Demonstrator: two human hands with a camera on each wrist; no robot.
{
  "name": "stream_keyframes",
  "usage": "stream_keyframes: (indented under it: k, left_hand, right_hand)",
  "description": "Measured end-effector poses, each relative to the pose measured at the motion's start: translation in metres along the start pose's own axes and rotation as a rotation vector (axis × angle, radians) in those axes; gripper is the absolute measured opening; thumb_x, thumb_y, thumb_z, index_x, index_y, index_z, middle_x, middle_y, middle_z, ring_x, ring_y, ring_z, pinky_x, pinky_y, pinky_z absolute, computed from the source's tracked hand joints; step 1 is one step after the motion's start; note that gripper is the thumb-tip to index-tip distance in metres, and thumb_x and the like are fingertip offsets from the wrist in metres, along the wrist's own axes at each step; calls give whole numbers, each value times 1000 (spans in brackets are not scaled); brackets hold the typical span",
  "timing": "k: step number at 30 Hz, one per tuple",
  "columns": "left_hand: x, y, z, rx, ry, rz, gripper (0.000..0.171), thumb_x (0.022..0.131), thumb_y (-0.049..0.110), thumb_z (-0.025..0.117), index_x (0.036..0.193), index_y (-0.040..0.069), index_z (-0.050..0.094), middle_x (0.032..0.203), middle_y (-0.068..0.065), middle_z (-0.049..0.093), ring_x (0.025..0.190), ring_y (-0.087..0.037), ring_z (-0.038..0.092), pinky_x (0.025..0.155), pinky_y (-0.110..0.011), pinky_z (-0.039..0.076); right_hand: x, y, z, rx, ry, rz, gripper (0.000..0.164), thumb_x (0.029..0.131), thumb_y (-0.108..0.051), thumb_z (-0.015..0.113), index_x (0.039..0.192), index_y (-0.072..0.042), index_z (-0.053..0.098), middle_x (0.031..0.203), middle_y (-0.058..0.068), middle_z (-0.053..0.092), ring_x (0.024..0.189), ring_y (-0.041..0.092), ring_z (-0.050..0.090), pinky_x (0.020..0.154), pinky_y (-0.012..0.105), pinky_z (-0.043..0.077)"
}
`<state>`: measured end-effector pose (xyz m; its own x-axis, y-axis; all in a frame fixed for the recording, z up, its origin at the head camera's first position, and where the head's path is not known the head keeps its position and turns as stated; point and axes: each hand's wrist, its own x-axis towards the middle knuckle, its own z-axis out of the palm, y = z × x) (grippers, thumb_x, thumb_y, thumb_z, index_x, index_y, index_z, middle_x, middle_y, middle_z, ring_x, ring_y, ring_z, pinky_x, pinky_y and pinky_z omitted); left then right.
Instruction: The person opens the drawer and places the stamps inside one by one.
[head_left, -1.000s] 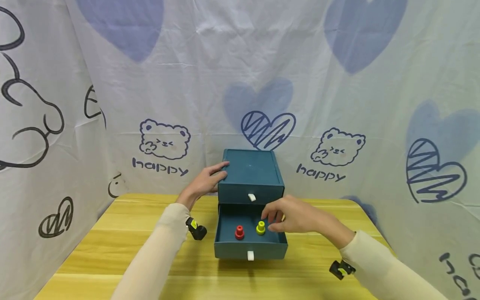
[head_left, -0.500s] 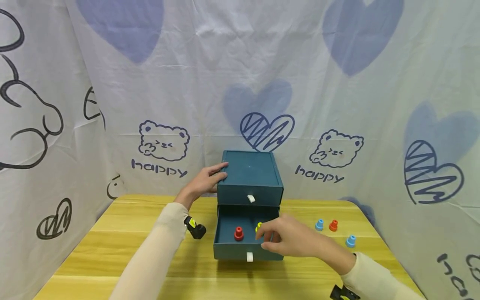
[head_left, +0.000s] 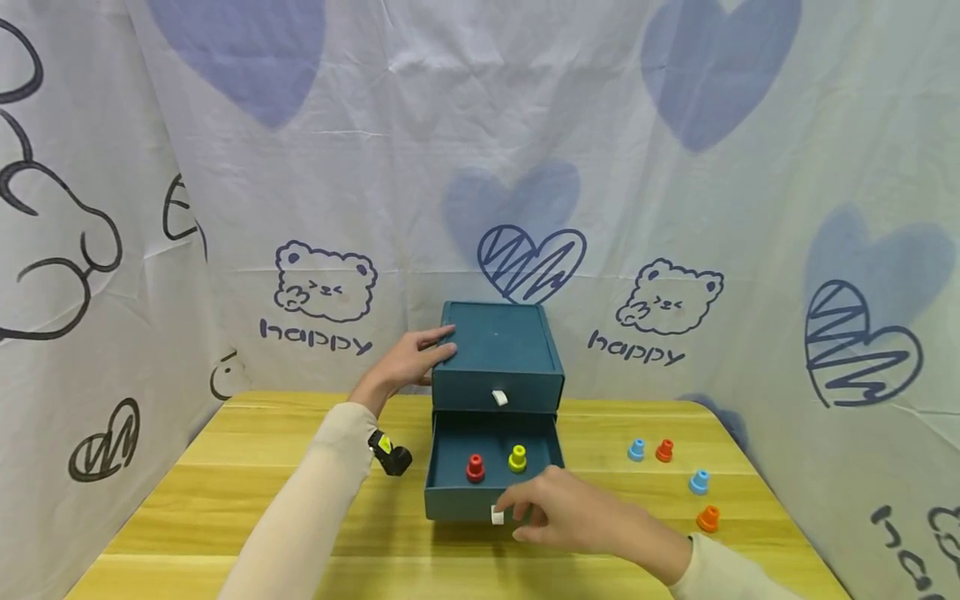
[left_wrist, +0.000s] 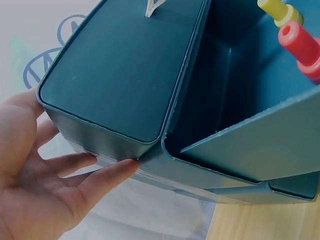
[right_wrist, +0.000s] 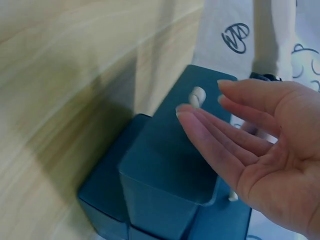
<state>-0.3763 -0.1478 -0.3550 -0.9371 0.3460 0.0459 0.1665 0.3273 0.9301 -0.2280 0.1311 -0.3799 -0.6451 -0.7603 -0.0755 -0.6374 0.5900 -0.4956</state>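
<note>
Teal cabinet (head_left: 498, 337) stands on the wooden desk (head_left: 225, 475) in front of the person, just before a white cloth (head_left: 420, 192) printed with hearts and bears. In the head view its upper drawer (head_left: 467, 390) is pushed in, while the lower drawer (head_left: 453, 503) juts out towards the person, carrying a red piece (head_left: 476, 468) and a yellow piece (head_left: 517, 458), both upright and a little apart. The left hand (head_left: 405, 360) rests on the cabinet's left side, fingers spread. The right hand (head_left: 562, 508) is at the lower drawer's white pull (head_left: 497, 515), thumb apart from the forefinger. Off to the right on the desk I can see two light blue pieces (head_left: 699, 482), a red-orange one (head_left: 664, 451) and an orange one (head_left: 708, 518).

From the left wrist, that hand's fingertips lie along the cabinet's edge and side, with gaps between them; the red and yellow pieces show at the top corner.

From the right wrist, the fingers bend gently towards the pull, one tip overlapping it, thumb and fingers not closed together; whether they touch it I can't tell.
</note>
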Motion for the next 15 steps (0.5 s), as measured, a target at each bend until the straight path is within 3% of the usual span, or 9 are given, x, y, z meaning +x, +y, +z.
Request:
stream_keyframes:
  k: [15]
  left_hand:
    - [2, -1, -1, -5, 12, -31, 57, 108, 32, 55, 162, 25, 37, 171, -15, 26, 133, -39, 60, 102, -48, 58]
  right_hand:
    - [10, 8, 33, 39, 141, -33, 30, 94, -9, 75, 124, -9, 73, 98, 4, 81, 78, -7, 68, 75, 10, 56]
